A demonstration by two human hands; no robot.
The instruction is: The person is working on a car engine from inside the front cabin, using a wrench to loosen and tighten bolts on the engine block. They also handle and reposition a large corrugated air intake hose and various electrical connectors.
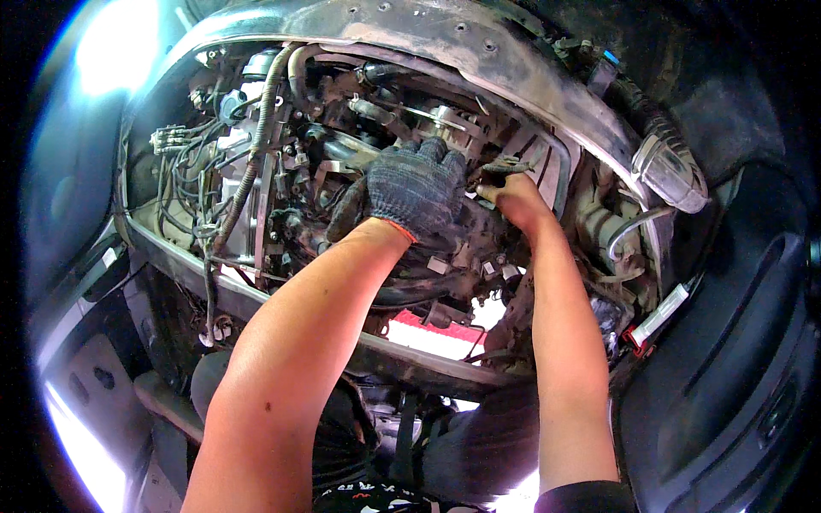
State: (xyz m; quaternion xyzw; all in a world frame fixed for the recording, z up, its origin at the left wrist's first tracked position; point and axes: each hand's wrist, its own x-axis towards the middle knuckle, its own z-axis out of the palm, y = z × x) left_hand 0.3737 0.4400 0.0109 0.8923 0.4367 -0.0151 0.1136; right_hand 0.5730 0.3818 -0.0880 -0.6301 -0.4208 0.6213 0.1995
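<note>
Where the gloved left hand (419, 184) reaches: silver part (445, 117), near the bay's far rim (385, 27) — fingers curled, grip unclear.
Right hand (516, 200): fingers bent; hold can't be told.
Engine (446, 235): likely worked by feel — next needs steadiness.

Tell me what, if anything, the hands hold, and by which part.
It cannot be told: the gloved left hand hides what lies under it on the engine, and whatever the right hand touches is too unclear.

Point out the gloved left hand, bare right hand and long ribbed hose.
Gloved left hand (416, 183): head view, on its back.
Bare right hand (518, 197): head view, on its back.
Long ribbed hose (258, 145): head view, on its middle stretch.
</note>
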